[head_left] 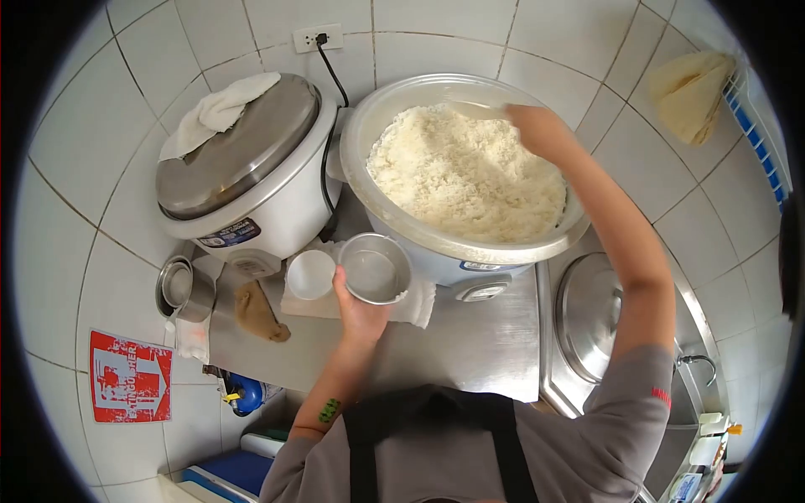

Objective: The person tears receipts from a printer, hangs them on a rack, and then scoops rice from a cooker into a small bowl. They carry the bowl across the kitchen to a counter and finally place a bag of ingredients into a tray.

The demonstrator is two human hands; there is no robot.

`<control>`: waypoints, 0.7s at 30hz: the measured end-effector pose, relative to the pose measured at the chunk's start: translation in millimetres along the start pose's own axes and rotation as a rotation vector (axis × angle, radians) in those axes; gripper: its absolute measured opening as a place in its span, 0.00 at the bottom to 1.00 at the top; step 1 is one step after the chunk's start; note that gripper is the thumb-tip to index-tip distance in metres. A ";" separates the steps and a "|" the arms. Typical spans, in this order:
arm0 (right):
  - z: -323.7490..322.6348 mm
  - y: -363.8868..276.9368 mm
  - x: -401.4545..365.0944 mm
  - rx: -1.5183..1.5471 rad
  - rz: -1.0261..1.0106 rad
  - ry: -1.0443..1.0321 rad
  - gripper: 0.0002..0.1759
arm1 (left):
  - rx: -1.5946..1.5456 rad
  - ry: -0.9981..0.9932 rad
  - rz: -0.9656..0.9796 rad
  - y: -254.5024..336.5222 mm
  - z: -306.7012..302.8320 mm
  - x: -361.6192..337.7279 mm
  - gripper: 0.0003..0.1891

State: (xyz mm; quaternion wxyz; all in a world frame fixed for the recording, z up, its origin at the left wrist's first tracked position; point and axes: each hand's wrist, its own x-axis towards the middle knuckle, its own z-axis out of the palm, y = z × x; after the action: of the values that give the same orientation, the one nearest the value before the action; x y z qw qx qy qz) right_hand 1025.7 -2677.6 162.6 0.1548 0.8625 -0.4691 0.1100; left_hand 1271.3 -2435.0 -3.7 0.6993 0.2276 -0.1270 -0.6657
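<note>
A large open rice cooker holds a heap of white rice. My right hand is at the pot's far right rim, its fingers curled round something pale and thin, perhaps a utensil, that reaches toward the rice; motion blurs it. My left hand grips a round metal cup in front of the cooker, its open top facing up. Just left of this cup is a small white bowl, close to my left thumb. A pale cloth lies beneath them on the steel table.
A second cooker with a closed steel lid and a white towel stands at left. Metal cups and a brown cloth sit near the left edge. A round lid rests at right beside a sink.
</note>
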 end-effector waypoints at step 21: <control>42.9 -91.5 67.2 -0.016 -0.333 -0.362 0.11 | 0.011 0.111 0.048 2.9 18.8 -7.6 0.30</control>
State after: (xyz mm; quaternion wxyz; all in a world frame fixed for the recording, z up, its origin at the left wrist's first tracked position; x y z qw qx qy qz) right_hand 1140.7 -2698.8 130.3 0.0911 0.9323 -0.3415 -0.0770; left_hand 1264.2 -2430.2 14.9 0.7196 0.2652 -0.0970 -0.6344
